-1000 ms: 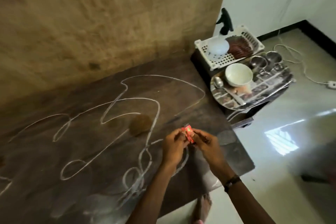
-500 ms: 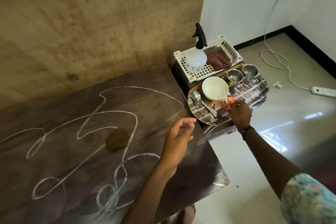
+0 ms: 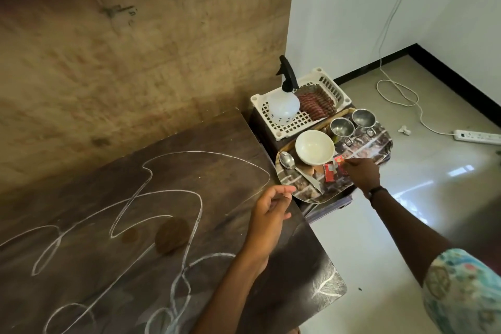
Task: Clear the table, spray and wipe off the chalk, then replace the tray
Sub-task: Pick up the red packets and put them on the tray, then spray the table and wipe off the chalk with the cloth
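Right hand (image 3: 362,174) fingers pinch red packet (image 3: 334,169) over tray (image 3: 379,141); left hand (image 3: 268,214) fingers loosely apart above chalked table (image 3: 135,198)

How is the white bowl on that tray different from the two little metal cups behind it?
The white bowl is matte, cream-white and wide; the two metal cups are shiny steel and look narrower. The bowl has no handle that I can see, while each cup shows a small one. The bowl sits near the spoon at the tray's near end; the cups stand at the far end. All three sit upright, open side up, and look empty.
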The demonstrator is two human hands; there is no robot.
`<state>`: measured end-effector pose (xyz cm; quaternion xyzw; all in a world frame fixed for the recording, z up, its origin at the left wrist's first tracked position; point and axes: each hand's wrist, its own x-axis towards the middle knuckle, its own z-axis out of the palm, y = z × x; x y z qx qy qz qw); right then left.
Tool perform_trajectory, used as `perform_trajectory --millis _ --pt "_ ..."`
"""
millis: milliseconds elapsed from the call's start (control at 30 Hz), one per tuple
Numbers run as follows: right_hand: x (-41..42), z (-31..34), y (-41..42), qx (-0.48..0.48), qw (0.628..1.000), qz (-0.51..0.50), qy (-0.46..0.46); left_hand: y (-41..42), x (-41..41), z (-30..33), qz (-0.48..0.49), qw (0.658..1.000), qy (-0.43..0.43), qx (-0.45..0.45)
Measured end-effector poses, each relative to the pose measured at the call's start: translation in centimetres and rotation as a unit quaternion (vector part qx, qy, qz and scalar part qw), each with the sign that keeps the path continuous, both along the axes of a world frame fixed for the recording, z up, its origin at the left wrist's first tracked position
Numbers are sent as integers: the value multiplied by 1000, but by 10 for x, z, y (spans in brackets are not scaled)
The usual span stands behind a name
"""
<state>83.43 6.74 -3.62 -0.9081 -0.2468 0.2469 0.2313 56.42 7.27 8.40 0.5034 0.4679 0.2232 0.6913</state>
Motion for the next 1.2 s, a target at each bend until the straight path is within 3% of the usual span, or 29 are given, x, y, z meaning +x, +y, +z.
perform_trajectory --millis 100,200,300,400,533,633,767,867,1000,1200 --pt "-10 4 4 -14 996 -76 -45 4 4 -3 -7 1000 0 2" --pt "-17 11 13 68 978 -115 -161 8 7 -6 -12 1000 1 1" --pt "-14 16 40 166 948 -54 -266 16 13 -14 -9 1000 1 0" --pt "-3 24 77 192 928 54 -315 29 23 -23 5 1000 -1 -4" --pt "23 17 131 126 928 214 -279 52 46 -37 34 999 -14 -7" --pt "47 -4 167 -6 919 315 -238 82 72 -58 58 998 -10 23" --pt "70 -35 201 -84 920 343 -171 134 112 -86 98 991 -15 95" --pt "74 -47 208 -158 880 389 -223 177 140 -110 107 981 37 159" --pt "78 -38 208 -97 848 427 -298 218 166 -120 87 969 85 215" --pt "84 -15 211 -61 837 444 -313 258 206 -119 108 947 51 298"
